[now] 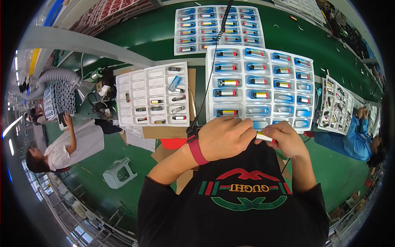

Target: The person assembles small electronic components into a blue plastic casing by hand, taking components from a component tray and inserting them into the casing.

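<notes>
My right hand (286,139) pinches a small silver battery (265,137) with a red end between thumb and fingers. Close beside it, my left hand (225,139) has its fingers curled near the battery's other end; whatever they hold is hidden. A red band circles my left wrist. Both hands are at the near edge of a white compartment tray (241,76). Many of its compartments contain clear blue casings, most with a red, yellow and silver battery (258,95) inside. Several casings near my hands, such as the blue casing (284,97), show no battery.
Left of me, a second white tray (135,87) holds scattered batteries and small dark parts. Another filled tray (177,37) lies farther back on the green bench (140,37). A black coiled cable (224,22) hangs across. People sit at both sides; a stool (119,175) stands on the floor.
</notes>
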A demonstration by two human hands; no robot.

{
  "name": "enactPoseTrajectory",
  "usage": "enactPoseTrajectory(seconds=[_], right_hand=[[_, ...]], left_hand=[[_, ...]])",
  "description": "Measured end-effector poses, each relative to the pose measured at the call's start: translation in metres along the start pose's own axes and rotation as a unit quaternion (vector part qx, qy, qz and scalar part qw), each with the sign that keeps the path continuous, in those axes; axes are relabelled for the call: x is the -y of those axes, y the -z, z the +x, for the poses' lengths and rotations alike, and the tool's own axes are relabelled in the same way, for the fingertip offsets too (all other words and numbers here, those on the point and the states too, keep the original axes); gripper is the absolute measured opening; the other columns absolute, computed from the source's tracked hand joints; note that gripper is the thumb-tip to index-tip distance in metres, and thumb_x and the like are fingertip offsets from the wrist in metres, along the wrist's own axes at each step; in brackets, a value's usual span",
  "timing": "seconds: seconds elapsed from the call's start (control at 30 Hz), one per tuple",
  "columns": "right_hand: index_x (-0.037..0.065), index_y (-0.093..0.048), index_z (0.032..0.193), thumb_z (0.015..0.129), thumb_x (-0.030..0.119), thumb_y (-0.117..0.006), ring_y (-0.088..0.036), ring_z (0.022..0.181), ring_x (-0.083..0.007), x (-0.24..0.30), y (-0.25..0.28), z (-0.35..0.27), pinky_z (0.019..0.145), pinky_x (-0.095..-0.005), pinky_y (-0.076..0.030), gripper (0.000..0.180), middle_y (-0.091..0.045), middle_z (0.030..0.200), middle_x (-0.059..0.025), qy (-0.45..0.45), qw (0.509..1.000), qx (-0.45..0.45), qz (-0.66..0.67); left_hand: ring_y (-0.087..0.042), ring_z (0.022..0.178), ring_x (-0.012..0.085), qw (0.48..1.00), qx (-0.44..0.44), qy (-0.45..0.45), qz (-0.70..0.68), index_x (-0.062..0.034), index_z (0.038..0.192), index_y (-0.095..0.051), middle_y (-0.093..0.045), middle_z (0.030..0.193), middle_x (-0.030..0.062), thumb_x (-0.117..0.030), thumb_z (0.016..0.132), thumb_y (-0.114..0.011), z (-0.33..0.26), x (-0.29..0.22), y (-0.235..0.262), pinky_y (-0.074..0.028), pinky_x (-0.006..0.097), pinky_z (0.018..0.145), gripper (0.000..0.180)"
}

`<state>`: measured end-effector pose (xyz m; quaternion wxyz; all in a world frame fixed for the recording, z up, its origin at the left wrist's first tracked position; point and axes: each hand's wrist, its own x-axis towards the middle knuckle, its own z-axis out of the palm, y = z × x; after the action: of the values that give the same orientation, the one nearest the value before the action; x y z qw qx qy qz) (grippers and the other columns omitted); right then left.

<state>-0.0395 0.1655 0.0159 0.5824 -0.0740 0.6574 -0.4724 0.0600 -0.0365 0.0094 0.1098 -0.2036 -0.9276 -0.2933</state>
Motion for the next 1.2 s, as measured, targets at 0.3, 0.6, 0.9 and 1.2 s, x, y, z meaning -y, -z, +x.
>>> enactPoseTrajectory(seconds=[0.3,0.6,0.9,1.2], right_hand=[[-0.002,-0.070,0.085,0.090,0.023,-0.055,-0.035,0.049,-0.0045,0.000,0.010,-0.005,0.045,-0.0214,-0.027,0.030,-0.052,0.061,-0.0006,-0.008,0.996,-0.017,0.085],[-0.004,-0.069,0.084,0.093,0.024,-0.054,-0.030,0.044,-0.0046,-0.047,0.075,-0.034,0.042,-0.0232,-0.021,0.033,-0.038,0.049,0.0040,0.050,0.989,-0.014,0.137],[-0.007,-0.066,0.088,0.094,0.025,-0.054,-0.033,0.042,-0.0046,-0.070,0.126,-0.075,0.039,-0.0218,-0.023,0.035,-0.043,0.050,0.0010,0.117,0.917,0.017,0.382],[-0.003,-0.060,0.110,0.089,0.008,-0.063,-0.054,0.056,-0.0040,-0.048,0.108,-0.093,0.047,-0.0179,-0.042,0.024,-0.060,0.072,-0.0015,0.309,0.879,-0.222,0.288]], left_hand=[[-0.057,0.059,0.0162,0.998,-0.022,-0.047,-0.034,-0.0079,0.079,-0.056,-0.049,0.076,0.0024,-0.011,0.068,-0.068,0.022,0.002,-0.008,-0.048,0.030,0.053,0.017],[-0.058,0.058,0.0165,0.997,0.019,-0.075,-0.025,-0.0090,0.079,-0.059,-0.052,0.079,0.0010,-0.012,0.067,-0.071,0.080,-0.028,-0.062,-0.046,0.029,0.052,0.017],[-0.065,0.075,0.0152,0.912,-0.021,0.089,-0.399,0.0000,0.096,-0.065,-0.064,0.094,0.0099,0.007,0.072,-0.069,0.144,-0.054,-0.098,-0.050,0.023,0.057,0.025],[-0.066,0.085,0.0186,0.874,-0.085,0.166,-0.450,0.0074,0.098,-0.063,-0.063,0.098,0.0167,0.012,0.072,-0.066,0.156,-0.069,-0.087,-0.056,0.026,0.072,0.027]])
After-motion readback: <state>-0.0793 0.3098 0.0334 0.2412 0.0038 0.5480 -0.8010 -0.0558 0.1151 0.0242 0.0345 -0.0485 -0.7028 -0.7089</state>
